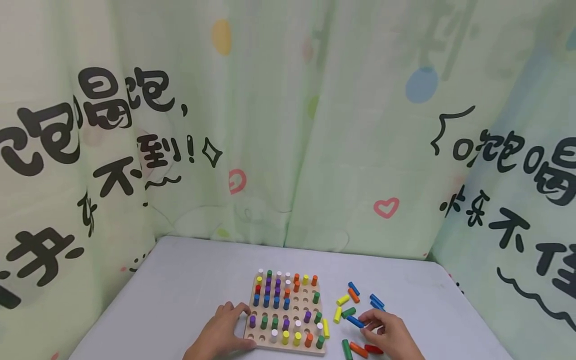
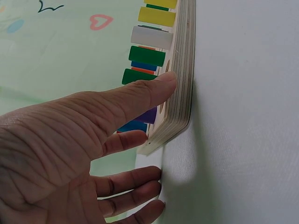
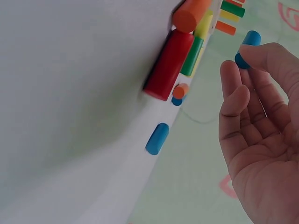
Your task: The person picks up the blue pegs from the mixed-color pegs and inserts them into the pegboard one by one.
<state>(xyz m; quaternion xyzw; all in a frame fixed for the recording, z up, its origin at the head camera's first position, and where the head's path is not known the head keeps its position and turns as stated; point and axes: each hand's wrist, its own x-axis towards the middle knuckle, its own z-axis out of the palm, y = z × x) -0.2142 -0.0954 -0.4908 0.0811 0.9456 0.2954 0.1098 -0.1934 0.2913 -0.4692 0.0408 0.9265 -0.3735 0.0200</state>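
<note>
A wooden pegboard (image 1: 288, 347) bears upright pegs of several colours, with bare holes among them. My left hand (image 1: 222, 330) rests at the board's left side. Its straight thumb (image 2: 156, 86) touches the near edge by the corner, and the index finger reaches the left edge; the other fingers extend below. Right of the board, my right hand (image 1: 387, 330) pinches a blue peg (image 1: 355, 321) between thumb and fingertips. In the right wrist view this peg (image 3: 251, 38) appears raised off the table, partly covered by the thumb.
Loose pegs lie right of the board: a red peg (image 1: 373, 349), an orange peg (image 1: 358, 349), a green peg (image 1: 347, 349), a yellow peg (image 1: 326, 328) beside the board, and several more behind. The white table (image 1: 193, 270) ends at a printed curtain (image 1: 333, 200).
</note>
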